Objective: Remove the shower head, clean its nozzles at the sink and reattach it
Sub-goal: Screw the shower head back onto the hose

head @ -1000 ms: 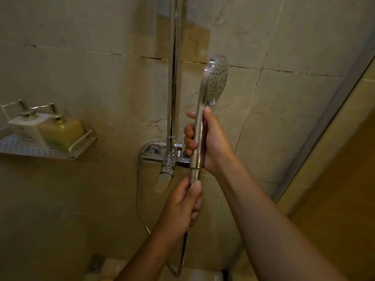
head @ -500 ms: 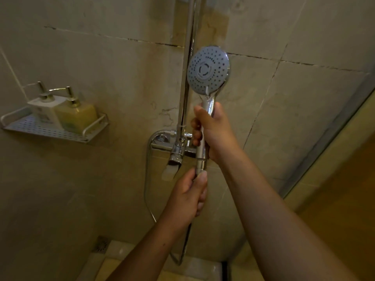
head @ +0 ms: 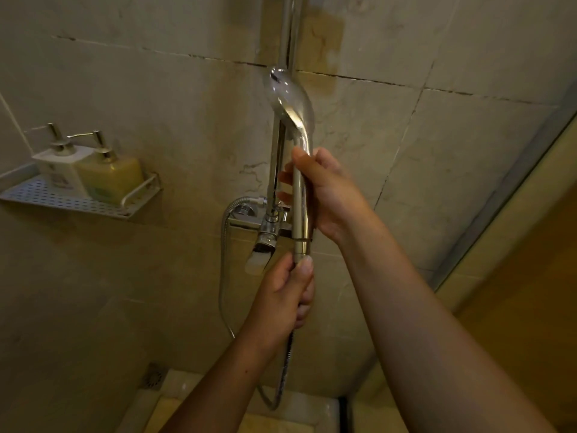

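A chrome hand shower head [head: 288, 98] stands upright in front of the vertical chrome rail [head: 288, 29]. Its shiny back faces me, so the nozzles are hidden. My right hand [head: 327, 192] is wrapped around its handle [head: 301, 207]. Just below, my left hand [head: 285, 295] grips the nut where the metal hose [head: 284, 376] joins the handle's lower end. The hose hangs down, loops near the floor and runs up to the mixer valve [head: 249, 225] on the wall.
A perforated metal shelf [head: 78, 200] on the left wall carries two pump bottles [head: 93, 173]. A spout [head: 259, 257] sticks out under the valve. A floor drain [head: 154, 376] sits at the bottom left. A glass partition edge [head: 499, 195] runs down the right.
The shower head has turned in my right hand: its nozzle face showed half a second ago, now its chrome back faces me. My left hand stays on the hose joint.
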Tool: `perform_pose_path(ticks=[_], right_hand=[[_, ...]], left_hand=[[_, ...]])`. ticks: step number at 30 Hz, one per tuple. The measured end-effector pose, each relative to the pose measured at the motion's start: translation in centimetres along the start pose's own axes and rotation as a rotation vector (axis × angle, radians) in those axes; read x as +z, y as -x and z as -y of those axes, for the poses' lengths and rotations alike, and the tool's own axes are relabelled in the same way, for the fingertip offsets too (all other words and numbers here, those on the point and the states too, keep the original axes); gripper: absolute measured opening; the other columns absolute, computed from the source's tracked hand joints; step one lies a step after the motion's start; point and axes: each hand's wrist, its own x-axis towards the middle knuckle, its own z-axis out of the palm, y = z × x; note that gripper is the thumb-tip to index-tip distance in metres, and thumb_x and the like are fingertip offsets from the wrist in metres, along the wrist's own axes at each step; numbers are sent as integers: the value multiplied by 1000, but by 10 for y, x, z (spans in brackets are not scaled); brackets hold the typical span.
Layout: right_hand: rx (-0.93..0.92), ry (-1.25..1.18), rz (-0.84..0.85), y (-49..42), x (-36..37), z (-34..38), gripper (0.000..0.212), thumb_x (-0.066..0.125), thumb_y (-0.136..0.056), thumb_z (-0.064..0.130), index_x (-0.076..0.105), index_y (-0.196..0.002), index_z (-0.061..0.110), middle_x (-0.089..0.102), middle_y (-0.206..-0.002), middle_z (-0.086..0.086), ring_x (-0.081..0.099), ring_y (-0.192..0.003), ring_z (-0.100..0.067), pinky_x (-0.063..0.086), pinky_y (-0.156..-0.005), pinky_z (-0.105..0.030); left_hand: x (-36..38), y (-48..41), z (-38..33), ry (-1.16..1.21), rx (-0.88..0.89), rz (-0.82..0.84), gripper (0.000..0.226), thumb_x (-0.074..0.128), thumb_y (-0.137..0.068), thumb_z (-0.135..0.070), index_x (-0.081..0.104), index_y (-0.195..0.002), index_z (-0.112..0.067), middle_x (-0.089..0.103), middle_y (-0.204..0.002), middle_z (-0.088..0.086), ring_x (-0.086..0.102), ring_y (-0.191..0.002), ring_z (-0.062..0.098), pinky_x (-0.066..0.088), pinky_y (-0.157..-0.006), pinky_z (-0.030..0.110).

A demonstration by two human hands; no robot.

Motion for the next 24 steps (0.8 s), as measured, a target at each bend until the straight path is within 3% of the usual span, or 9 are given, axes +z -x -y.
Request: perform_pose_path(ticks=[2, 4, 7, 11, 14, 16, 19, 24], right_hand=[[-32, -51, 7, 1, 0, -3, 22, 67, -90, 18, 52, -103, 8, 63, -89, -9, 67, -85, -26, 58, -74, -43], [-42, -141, 35, 3, -2, -5, 17, 61, -94, 12, 50, -106, 12, 65, -95, -15, 70, -71, -26, 60, -59, -36], [-102, -23, -29, 7, -8, -12, 13, 57, -97, 11, 47, -102, 17, 65, -76, -11, 50, -43, -15, 43, -40, -25], [-220, 306, -294, 6, -7, -20, 18, 55, -99, 32, 52, -94, 15, 48, -67, -7, 45, -48, -15, 40, -43, -28], [9, 14, -248, 5, -8, -8, 49, 36, -102, 50, 62, -110, 9, 52, -66, -4, 48, -51, -15, 42, -47, -25], [106, -198, -140, 5, -15, 1, 46, 35, -103, 42, 61, -117, 8, 55, -69, -4, 51, -56, -15, 45, -52, -26], [152, -323, -3, 5, -24, 5, 38, 46, -102, 33, 62, -119, 4, 60, -78, -4, 57, -67, -15, 53, -67, -32], [79, -308, 30, 8, -32, 13, 12, 59, -94, 19, 57, -99, 8, 61, -82, -7, 64, -84, -23, 57, -87, -53]], left_hand=[[2, 2, 1, 11, -2, 11, 30, 50, -95, -46, 44, -82, -20, 30, -57, -3, 21, -42, 9, 19, -38, 17], [2, 2, 2, 4, -3, 4, 27, 51, -92, -46, 45, -81, -21, 29, -57, -3, 21, -42, 9, 18, -39, 16], [4, 3, 3, -62, -16, -19, 23, 48, -94, -41, 47, -75, -28, 30, -58, -2, 23, -43, 9, 17, -39, 18], [10, 2, 7, -88, -53, -50, 22, 47, -100, -28, 44, -79, -23, 29, -60, 0, 26, -42, 4, 20, -36, 16], [9, 0, 4, -12, -57, 10, 24, 51, -93, -44, 46, -77, -26, 30, -57, -3, 22, -42, 7, 16, -38, 17], [6, -3, 0, 59, -57, 59, 25, 50, -91, -45, 46, -83, -21, 31, -55, -6, 20, -40, 7, 16, -38, 14], [5, -7, -4, 162, -54, 116, 29, 48, -90, -43, 44, -91, -15, 29, -53, -6, 19, -38, 5, 17, -37, 12], [4, -12, -1, 146, -41, 139, 30, 51, -91, -45, 45, -91, -15, 30, -54, -7, 21, -38, 5, 20, -36, 12]])
